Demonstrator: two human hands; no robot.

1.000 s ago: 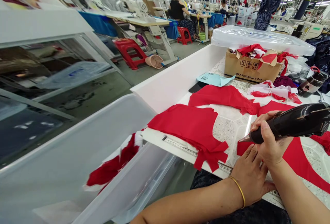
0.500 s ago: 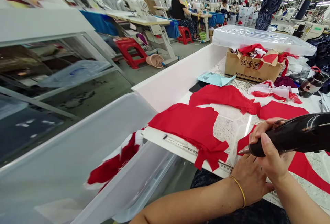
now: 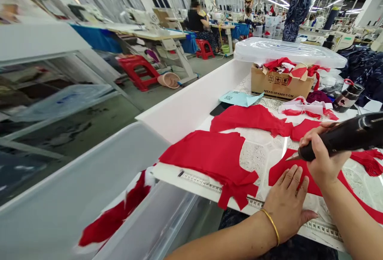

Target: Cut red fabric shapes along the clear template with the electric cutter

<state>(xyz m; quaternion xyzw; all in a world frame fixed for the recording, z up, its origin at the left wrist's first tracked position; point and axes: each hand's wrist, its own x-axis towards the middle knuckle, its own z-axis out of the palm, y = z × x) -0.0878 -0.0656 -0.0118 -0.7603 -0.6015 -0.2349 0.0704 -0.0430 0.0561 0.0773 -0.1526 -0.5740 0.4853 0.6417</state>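
White tabletop (image 3: pixel 254 156) carries a cardboard box (image 3: pixel 279 86) and dark bottle (image 3: pixel 348 98) beyond the red cloth (image 3: pixel 277 174), which lies under the left hand (image 3: pixel 287 202), spread flat. The right hand (image 3: pixel 324 162) grips a black tool (image 3: pixel 347 136), its tip perhaps touching the cloth.

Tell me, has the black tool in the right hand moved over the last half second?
Yes. The black tool has moved rightward and up the picture, judged against the ruler strip.
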